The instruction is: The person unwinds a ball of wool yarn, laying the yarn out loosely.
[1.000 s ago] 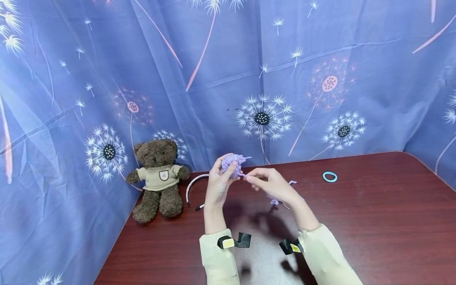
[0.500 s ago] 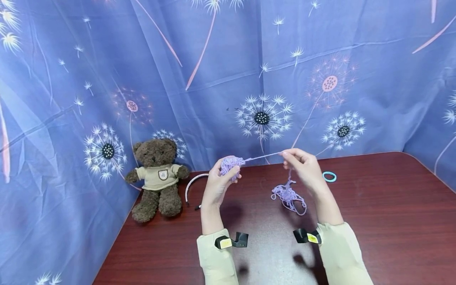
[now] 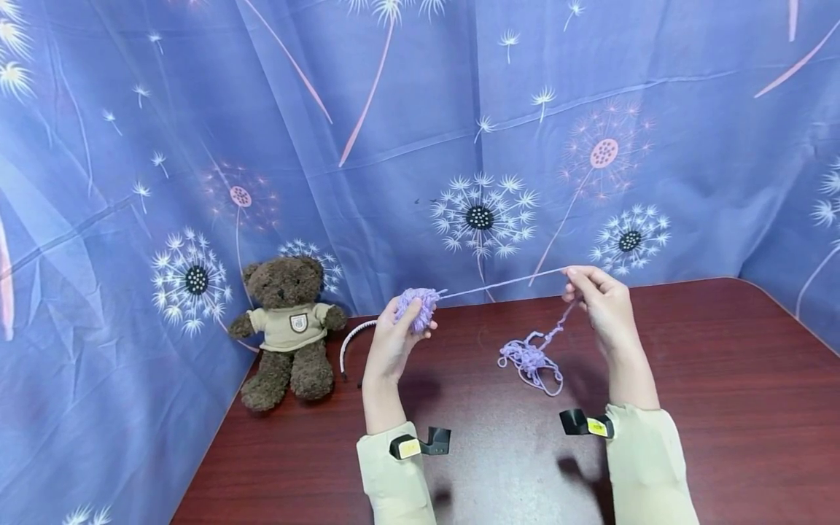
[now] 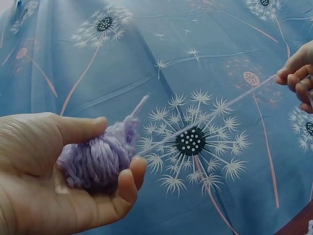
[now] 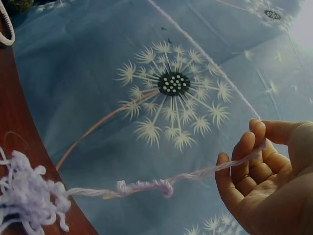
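My left hand (image 3: 390, 343) grips a small ball of purple yarn (image 4: 100, 159), thumb over the top and fingers curled beneath it. A short loose end sticks up from the ball. From it a strand (image 3: 502, 283) runs taut, rising to my right hand (image 3: 605, 305), which pinches it between thumb and forefinger. Below that pinch, twisted yarn (image 5: 195, 175) passes through the right fingers and slants down to a tangled purple heap (image 3: 528, 359) on the table.
A brown teddy bear (image 3: 284, 332) in a beige shirt sits at the table's left edge. A white headband (image 3: 351, 341) lies beside it, partly behind my left hand. The dark red table (image 3: 735, 364) backs onto a blue dandelion-print curtain (image 3: 394, 211).
My right hand has moved right and up from beside the ball, drawing the strand out long. The left hand has shifted slightly left. The blue-green ring is now hidden behind the right hand.
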### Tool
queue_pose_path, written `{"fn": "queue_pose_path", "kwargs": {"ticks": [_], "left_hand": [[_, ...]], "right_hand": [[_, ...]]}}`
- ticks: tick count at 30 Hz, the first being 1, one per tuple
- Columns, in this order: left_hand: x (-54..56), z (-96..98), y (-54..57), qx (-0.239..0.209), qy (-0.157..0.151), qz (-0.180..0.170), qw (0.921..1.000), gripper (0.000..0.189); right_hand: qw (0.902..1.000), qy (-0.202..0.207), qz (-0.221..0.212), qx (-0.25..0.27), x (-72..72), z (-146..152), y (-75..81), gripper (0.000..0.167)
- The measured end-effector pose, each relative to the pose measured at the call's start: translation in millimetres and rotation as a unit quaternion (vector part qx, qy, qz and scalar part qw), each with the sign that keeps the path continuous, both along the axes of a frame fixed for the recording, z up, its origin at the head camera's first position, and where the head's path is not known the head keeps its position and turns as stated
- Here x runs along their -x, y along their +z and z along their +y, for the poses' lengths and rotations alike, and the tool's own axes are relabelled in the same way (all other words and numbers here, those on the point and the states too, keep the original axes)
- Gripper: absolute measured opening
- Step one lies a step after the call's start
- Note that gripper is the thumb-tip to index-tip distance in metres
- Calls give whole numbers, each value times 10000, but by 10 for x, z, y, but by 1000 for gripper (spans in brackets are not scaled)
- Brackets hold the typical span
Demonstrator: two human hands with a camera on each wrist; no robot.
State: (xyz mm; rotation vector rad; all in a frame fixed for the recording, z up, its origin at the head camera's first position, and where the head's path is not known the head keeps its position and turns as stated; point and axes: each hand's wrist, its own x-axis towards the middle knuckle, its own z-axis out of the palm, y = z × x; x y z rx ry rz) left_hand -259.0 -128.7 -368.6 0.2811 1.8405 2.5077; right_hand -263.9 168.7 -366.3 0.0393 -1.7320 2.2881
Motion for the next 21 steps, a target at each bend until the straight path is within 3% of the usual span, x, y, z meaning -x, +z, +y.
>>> {"fn": "queue_pose_path", "kwargs": {"ticks": [10, 21], "left_hand": [[4, -33, -11, -164, 294, -125, 9994, 31], [-5, -26, 8, -59, -7, 87, 9999, 59]], "right_hand": [[9991, -334, -75, 242, -10, 112, -23, 17], [9962, -533, -92, 686, 5, 204, -54, 16]]}}
